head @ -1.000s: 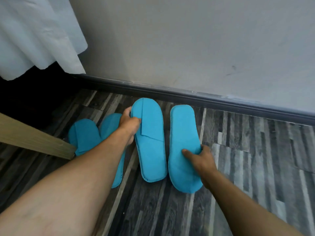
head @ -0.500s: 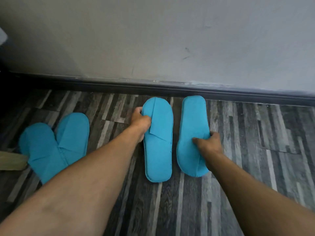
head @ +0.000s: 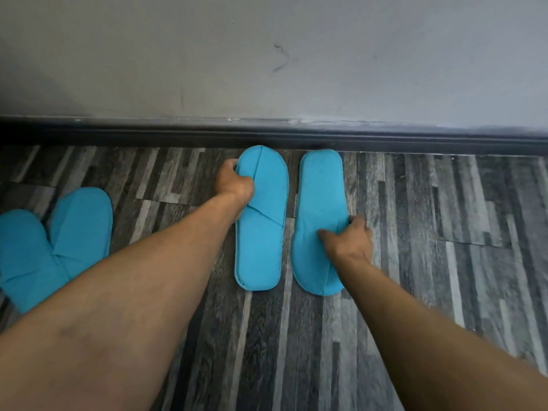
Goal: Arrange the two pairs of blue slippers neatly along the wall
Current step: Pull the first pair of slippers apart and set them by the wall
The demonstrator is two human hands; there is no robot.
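Pressing one pair of blue slippers toe-first against the dark skirting board [head: 118,134] is judged to be the step in hand. The left slipper [head: 261,232] is gripped at its outer edge by the left hand [head: 235,185], fingers curled around the upper's side. The right slipper [head: 317,209] is pinched at its outer edge by the right hand [head: 348,238], thumb on top and the other fingers hidden beneath the sole. Both toes lie just at the skirting, below the grey wall [head: 267,54], with a narrow strip of floor between the two slippers.

To do the step well, both toes should be brought level and the heels squared up, since the right slipper's heel sits slightly lower in the head view and leans a little. An even, narrow gap should be kept, and the thin soles should be released flat so that nothing curls. The folded upper on the left slipper may need smoothing.

A second pair [head: 56,238] lies well apart to the left on the striped wood-pattern floor [head: 444,232], its two slippers overlapping and angled, away from the skirting. Part of it is hidden by the left forearm. It is judged to be still unplaced; nothing stands in the way along the wall between the pairs.
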